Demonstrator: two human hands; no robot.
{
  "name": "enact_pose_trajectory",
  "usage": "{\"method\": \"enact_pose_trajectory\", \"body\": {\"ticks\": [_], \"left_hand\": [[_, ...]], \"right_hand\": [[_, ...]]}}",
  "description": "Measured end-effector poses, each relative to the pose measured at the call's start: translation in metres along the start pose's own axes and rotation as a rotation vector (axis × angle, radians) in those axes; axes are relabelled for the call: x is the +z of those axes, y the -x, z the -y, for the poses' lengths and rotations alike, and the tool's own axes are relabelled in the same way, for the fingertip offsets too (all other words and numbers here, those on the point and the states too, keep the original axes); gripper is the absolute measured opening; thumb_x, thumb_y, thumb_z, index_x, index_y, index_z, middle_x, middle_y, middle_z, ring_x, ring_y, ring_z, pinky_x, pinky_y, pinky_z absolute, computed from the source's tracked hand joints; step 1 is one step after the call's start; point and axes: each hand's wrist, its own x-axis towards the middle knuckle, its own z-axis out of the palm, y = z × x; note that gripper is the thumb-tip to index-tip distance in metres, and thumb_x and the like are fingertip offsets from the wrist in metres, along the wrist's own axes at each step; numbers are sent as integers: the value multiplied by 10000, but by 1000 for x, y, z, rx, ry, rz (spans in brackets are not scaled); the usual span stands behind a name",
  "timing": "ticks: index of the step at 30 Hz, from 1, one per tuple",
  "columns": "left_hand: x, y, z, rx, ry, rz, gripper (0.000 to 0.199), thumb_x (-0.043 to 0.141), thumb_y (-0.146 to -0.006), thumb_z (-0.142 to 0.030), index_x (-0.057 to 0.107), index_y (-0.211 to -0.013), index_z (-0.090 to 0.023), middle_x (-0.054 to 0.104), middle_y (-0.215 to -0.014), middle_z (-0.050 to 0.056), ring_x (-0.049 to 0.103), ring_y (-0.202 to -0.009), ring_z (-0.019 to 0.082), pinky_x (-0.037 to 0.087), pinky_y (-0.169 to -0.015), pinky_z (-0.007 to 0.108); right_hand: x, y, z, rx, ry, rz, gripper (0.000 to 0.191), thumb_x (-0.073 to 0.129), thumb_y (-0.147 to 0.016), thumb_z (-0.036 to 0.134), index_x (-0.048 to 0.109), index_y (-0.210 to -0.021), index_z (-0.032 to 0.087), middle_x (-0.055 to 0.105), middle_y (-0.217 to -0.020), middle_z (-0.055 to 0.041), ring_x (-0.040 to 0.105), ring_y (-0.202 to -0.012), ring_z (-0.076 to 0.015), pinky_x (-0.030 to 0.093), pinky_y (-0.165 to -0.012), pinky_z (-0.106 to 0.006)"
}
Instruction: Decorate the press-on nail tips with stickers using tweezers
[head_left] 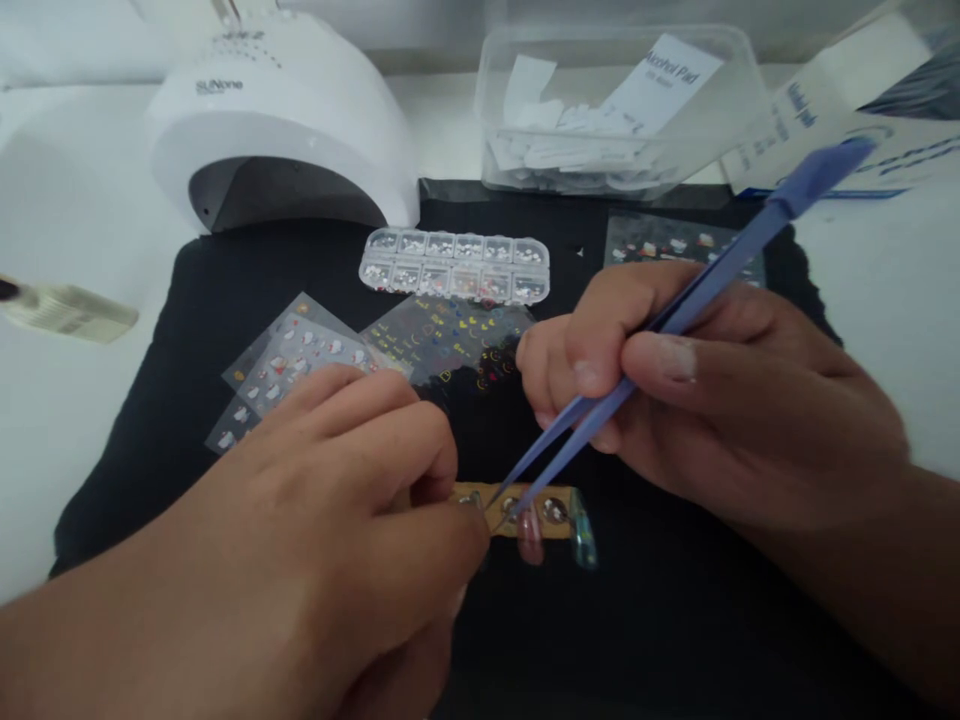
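In my right hand (pixel 697 380) are purple tweezers (pixel 705 280), pinched between thumb and fingers, their tips slightly apart over a tan strip (pixel 491 492). My left hand (pixel 352 510) is closed at the strip's left end, with thumb and forefinger pressed together; it covers that end. On the strip stand a pink nail tip (pixel 530 537) and a teal nail tip (pixel 583 530), with round metallic spots between them. Another nail tip (pixel 472 500) is partly hidden by my left thumb.
A white lamp (pixel 292 90) stands back left. Beyond my hands lie a clear compartment case (pixel 454 266) and sticker sheets (pixel 307 350) on a black cloth (pixel 217 270). A clear box (pixel 622 150) of packets, a carton (pixel 817 110) and a bottle (pixel 79 310) are around it.
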Motion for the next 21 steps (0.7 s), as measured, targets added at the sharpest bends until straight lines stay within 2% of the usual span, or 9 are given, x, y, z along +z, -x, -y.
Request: {"method": "enact_pose_trajectory", "body": {"ticks": [3,7,10,17,21], "left_hand": [[-2,1,-1,-38,71,6,122,607,-829,-67,617,-808,-186,575,-828,20,518,-775,191,465,-686,370],[-4,3,-3,-112,163,-50,290,582,-812,-33,650,-1025,-218,606,-902,13,543,-858,196,503,-730,335],[-4,3,-5,-131,183,-92,243,568,-827,-41,654,-974,-214,583,-883,13,525,-847,188,485,-710,317],[3,0,-4,-102,62,-38,166,539,-836,-80,638,-766,-194,526,-829,44,473,-757,203,399,-647,379],[3,1,-4,-94,56,-16,228,517,-849,-68,688,-888,-213,525,-822,47,468,-760,214,381,-645,392]], "right_hand": [[-6,-3,2,22,2,-1,225,707,-927,325,691,-748,191,589,-569,39,605,-577,-146,432,-565,-302],[-13,-7,4,-5,-33,-22,223,696,-931,308,681,-745,187,652,-581,39,609,-557,-131,468,-626,-299],[-15,-10,2,-37,-73,-36,212,681,-931,288,683,-750,177,653,-547,39,546,-492,-110,459,-615,-290],[-18,-10,-3,-85,-97,-9,232,655,-955,345,694,-785,192,580,-504,45,539,-502,-122,436,-589,-290],[-19,-10,-3,-76,-89,-41,225,665,-940,374,700,-784,216,570,-488,52,546,-507,-139,418,-594,-306]]}}
